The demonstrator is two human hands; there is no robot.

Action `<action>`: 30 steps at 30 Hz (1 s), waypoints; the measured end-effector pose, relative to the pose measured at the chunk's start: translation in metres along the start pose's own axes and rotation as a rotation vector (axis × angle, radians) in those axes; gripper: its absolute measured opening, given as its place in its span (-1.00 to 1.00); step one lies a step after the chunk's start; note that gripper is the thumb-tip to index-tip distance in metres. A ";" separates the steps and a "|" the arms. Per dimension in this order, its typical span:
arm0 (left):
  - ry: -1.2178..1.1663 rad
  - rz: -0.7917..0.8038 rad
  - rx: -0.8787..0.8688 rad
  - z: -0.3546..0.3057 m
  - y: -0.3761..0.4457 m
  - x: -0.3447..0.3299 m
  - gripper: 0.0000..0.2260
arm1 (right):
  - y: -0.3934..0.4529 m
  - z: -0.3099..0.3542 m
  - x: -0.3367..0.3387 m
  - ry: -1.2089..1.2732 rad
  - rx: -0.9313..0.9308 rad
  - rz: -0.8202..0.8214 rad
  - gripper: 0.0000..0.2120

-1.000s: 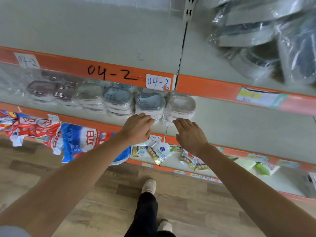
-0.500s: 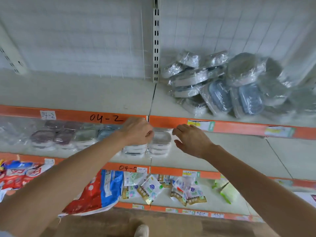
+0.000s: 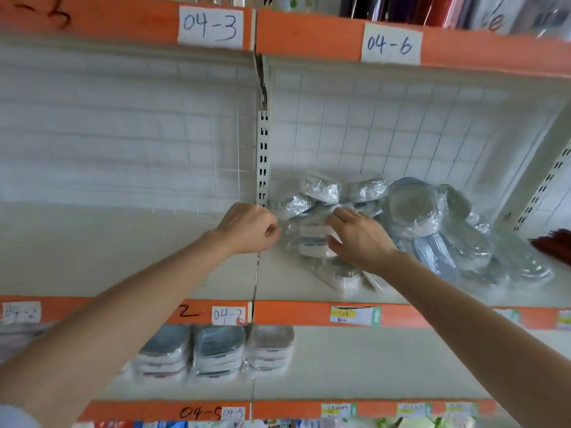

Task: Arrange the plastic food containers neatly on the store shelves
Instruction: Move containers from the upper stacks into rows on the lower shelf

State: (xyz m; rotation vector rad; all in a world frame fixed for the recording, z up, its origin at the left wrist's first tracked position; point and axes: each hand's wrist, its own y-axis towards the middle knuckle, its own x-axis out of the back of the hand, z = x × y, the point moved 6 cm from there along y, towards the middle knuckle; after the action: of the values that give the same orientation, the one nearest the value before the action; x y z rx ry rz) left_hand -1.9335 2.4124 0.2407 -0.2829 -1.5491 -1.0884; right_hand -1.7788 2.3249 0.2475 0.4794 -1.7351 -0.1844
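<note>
On the lower shelf (image 3: 370,362), nearest to me, three stacks of wrapped containers (image 3: 216,350) stand in a neat row, and I cannot see what is inside them. On the middle shelf (image 3: 123,257), my left hand (image 3: 247,228) is curled and holds nothing, while my right hand (image 3: 360,237) reaches with relaxed fingers onto a wrapped stack (image 3: 312,242). Behind it the loose pile of wrapped containers (image 3: 426,223) lies untidy against the wire back panel (image 3: 401,134).

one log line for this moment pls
phase: reaching for pile | left hand: curled, empty | right hand: open on wrapped containers pile | lower shelf row: tidy
</note>
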 end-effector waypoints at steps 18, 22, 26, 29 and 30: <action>-0.149 0.148 0.079 0.043 0.083 -0.080 -0.53 | 0.112 -0.048 -0.041 -0.044 -0.397 0.084 -0.48; -0.135 0.102 0.084 0.047 0.074 -0.070 -0.77 | 0.112 -0.039 -0.035 -0.043 -0.389 0.066 -0.49; -0.087 0.090 0.067 0.052 0.051 -0.055 -0.86 | 0.106 -0.025 -0.028 -0.047 -0.328 0.041 -0.51; -0.071 0.071 0.132 0.063 0.026 -0.039 -0.86 | 0.104 -0.009 -0.019 -0.011 -0.265 0.007 -0.54; -0.049 0.065 0.160 0.069 0.016 -0.034 -0.87 | 0.104 -0.001 -0.018 0.000 -0.235 -0.005 -0.55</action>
State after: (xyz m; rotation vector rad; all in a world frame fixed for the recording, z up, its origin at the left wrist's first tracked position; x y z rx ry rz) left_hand -1.9571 2.4860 0.2255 -0.2504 -1.6493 -0.9077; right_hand -1.7974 2.4258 0.2711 0.3112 -1.6871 -0.3870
